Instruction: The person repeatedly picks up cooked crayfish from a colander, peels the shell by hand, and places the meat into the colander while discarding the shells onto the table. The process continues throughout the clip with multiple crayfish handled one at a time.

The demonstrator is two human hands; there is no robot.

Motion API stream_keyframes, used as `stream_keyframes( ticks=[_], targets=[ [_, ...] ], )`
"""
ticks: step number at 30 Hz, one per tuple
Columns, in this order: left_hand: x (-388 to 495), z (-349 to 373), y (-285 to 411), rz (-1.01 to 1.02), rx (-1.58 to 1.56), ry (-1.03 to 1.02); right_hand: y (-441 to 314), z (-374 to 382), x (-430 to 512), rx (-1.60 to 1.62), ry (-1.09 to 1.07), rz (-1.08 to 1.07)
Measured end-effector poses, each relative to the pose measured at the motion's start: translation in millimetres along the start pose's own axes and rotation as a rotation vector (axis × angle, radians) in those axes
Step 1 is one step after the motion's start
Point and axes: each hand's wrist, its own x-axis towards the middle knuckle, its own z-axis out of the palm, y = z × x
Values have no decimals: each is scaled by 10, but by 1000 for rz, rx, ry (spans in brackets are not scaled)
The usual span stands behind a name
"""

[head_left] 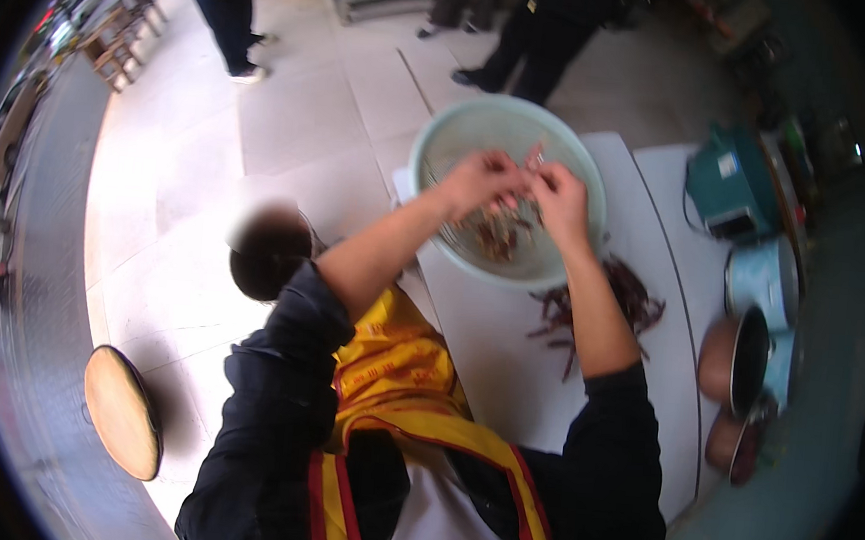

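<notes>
My left hand [485, 181] and my right hand [560, 202] meet above a pale green plastic basin [426, 233]. Their fingers pinch together on a small reddish piece [535, 155]; motion blur hides its exact shape. Inside the basin, brownish, dry-looking pieces [501, 237] lie in a loose heap below my fingers. Beside the basin, partly behind my right forearm, is a pile of thin dark red pods [632, 295] that look like dried chili peppers. Several pods are scattered from it across the white tabletop [492, 334].
Along the right stand a dark green appliance [732, 184], a light blue container [766, 282] and brown pots [719, 361]. A round stool [121, 412] and a dark bucket-like container [272, 255] are on the floor at left. People [221, 14] stand beyond the table.
</notes>
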Motion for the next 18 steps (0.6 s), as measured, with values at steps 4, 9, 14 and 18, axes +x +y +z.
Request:
stream_keyframes(
  ticks=[4,9,14,18],
  targets=[
    [-9,-24,34,29,3,0,-16,-6,10,192,-15,51],
    [1,-43,36,43,53,-4,5,-43,16,253,-65,56],
    [-46,-9,62,-9,78,-13,-8,-41,-15,262,-76,5],
    [-53,3,61,-42,-5,-36,-12,-65,-43,244,-77,-16]
  ],
)
